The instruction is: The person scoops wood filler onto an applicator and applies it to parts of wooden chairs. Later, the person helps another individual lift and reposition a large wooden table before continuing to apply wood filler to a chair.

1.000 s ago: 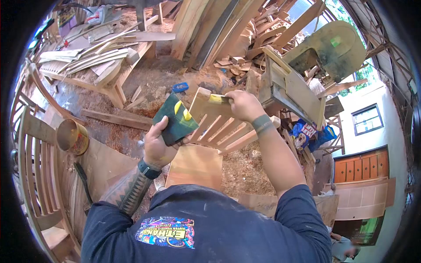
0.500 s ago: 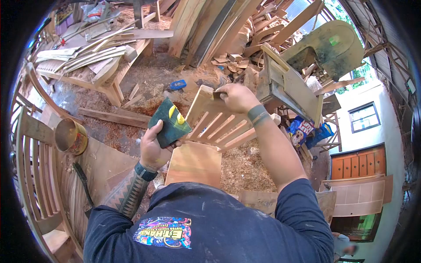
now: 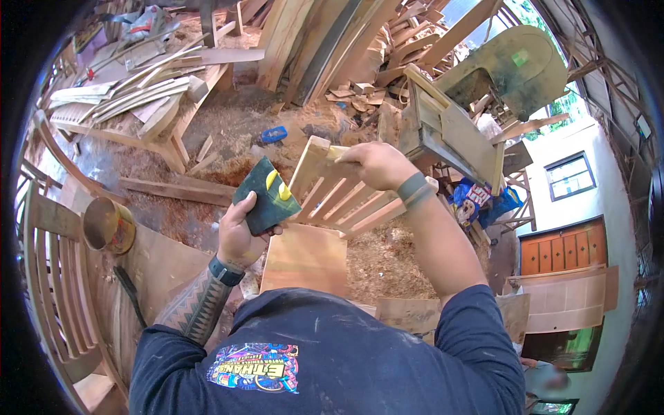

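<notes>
A dark green flat board [image 3: 261,204] bearing yellow paste is gripped in my left hand [image 3: 242,232], thumb on top. My right hand [image 3: 377,166] is at the top rail of a slatted wooden chair back [image 3: 339,197], its fingers closed on something thin that is mostly hidden. Yellow paste shows on the rail beside those fingertips. The chair's flat wooden seat [image 3: 306,261] lies below the slats, between my arms.
A tin can [image 3: 109,225] and a black brush [image 3: 130,296] lie at the left, near another slatted chair [image 3: 59,290]. Beyond are a blue object [image 3: 274,134], a bench of wood strips [image 3: 131,104] and a machine table [image 3: 443,138]. Another person [image 3: 546,380] is at lower right.
My right hand moved left along the rail, then slightly back right. The yellow patch there was covered and shows again. The board in my left hand shifted slightly down and left.
</notes>
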A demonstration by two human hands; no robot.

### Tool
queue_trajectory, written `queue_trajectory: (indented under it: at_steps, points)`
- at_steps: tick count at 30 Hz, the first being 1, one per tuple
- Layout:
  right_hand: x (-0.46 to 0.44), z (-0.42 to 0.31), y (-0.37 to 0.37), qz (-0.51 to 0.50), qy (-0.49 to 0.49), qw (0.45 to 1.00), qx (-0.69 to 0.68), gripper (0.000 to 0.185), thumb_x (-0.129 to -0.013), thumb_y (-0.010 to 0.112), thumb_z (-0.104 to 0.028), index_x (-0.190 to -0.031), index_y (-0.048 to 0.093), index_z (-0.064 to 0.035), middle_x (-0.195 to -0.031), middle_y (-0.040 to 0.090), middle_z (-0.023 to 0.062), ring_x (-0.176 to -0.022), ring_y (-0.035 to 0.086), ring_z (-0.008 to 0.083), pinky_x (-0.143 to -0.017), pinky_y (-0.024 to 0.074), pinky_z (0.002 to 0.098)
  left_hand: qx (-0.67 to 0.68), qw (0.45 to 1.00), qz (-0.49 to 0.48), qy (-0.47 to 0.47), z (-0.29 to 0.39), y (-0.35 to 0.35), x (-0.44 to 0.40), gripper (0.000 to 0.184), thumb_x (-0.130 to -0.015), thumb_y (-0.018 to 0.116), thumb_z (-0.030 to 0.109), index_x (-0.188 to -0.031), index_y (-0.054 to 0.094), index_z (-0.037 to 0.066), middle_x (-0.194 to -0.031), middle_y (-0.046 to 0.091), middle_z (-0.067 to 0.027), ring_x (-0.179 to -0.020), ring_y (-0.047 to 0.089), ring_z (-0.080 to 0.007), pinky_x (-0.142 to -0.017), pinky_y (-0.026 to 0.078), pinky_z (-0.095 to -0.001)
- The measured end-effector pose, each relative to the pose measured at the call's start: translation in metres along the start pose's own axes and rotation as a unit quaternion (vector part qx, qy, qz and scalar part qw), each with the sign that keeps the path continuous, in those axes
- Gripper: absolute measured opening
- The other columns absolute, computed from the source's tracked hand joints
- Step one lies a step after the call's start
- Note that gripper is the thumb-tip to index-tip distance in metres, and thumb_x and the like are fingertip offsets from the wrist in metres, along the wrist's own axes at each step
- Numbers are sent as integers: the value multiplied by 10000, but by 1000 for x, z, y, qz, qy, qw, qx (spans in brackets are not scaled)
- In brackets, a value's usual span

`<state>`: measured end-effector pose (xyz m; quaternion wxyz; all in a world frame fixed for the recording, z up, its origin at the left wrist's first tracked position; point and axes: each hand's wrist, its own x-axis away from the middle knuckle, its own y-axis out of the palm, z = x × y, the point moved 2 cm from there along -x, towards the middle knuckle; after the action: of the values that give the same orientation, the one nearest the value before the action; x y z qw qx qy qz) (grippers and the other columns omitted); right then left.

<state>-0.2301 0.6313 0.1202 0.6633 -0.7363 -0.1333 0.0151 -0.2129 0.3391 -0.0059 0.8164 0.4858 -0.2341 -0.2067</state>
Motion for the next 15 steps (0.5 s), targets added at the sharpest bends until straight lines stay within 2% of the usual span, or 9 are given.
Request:
queue_trajectory:
  at_steps: [1, 4, 5, 8, 11, 14, 15]
  points:
    - [-1, -1, -10, -44, 36, 998, -12, 283, -899, 639, -142, -1153, 757, -103, -1147, 730, 155, -1084, 678, 347, -965, 538, 444, 0, 1000, -2, -1, 1, -2, -1, 343, -1051, 541, 291, -1266, 584, 28, -1063, 719, -139, -822, 713, -269, -644, 579, -401]
    - [-17, 20, -6, 55, 23, 998, -21, 280, -917, 632, -169, -1164, 759, -131, -1132, 734, 159, -1077, 680, 350, -960, 538, 442, -8, 1000, 16, 0, 2, -1, -1, 337, -1049, 546, 282, -1267, 586, 28, -1059, 721, -134, -831, 721, -267, -628, 588, -400]
    - [-24, 24, -4, 66, 23, 998, 8, 338, -899, 584, -166, -1188, 753, -121, -1146, 739, 147, -1084, 678, 351, -977, 528, 443, -12, 1000, 26, 1, 2, 0, -1, 334, -1049, 548, 278, -1268, 586, 29, -1059, 721, -132, -836, 725, -266, -624, 591, -400]
    - [-37, 20, 0, -10, 43, 999, -15, 322, -907, 597, -176, -1181, 757, -121, -1123, 741, 168, -1069, 684, 364, -968, 529, 448, -10, 1000, 30, -3, 2, 3, 0, 322, -1050, 547, 261, -1267, 586, 27, -1068, 722, -131, -849, 731, -264, -625, 598, -404]
    - [-34, 19, 0, -38, 13, 998, -44, 320, -901, 625, -179, -1188, 756, -129, -1131, 733, 187, -1071, 682, 368, -967, 530, 442, -9, 1000, 23, 11, 1, 8, 2, 316, -1052, 545, 254, -1266, 586, 24, -1071, 721, -137, -841, 728, -265, -619, 596, -398]
    - [-11, 2, -18, -97, 32, 992, -73, 289, -935, 671, -207, -1191, 748, -97, -1146, 724, 192, -1077, 675, 365, -984, 526, 415, -15, 1000, 26, 7, 0, 6, -1, 309, -1052, 546, 247, -1262, 586, 24, -1073, 720, -143, -843, 726, -267, -640, 599, -404]
    - [-4, 1, -16, -81, 14, 990, -111, 306, -962, 651, -192, -1234, 721, -69, -1198, 720, 181, -1128, 666, 349, -1005, 516, 391, 11, 1000, 16, -5, -2, 3, -3, 321, -1046, 553, 245, -1269, 584, 17, -1094, 715, -144, -854, 723, -267, -675, 603, -408]
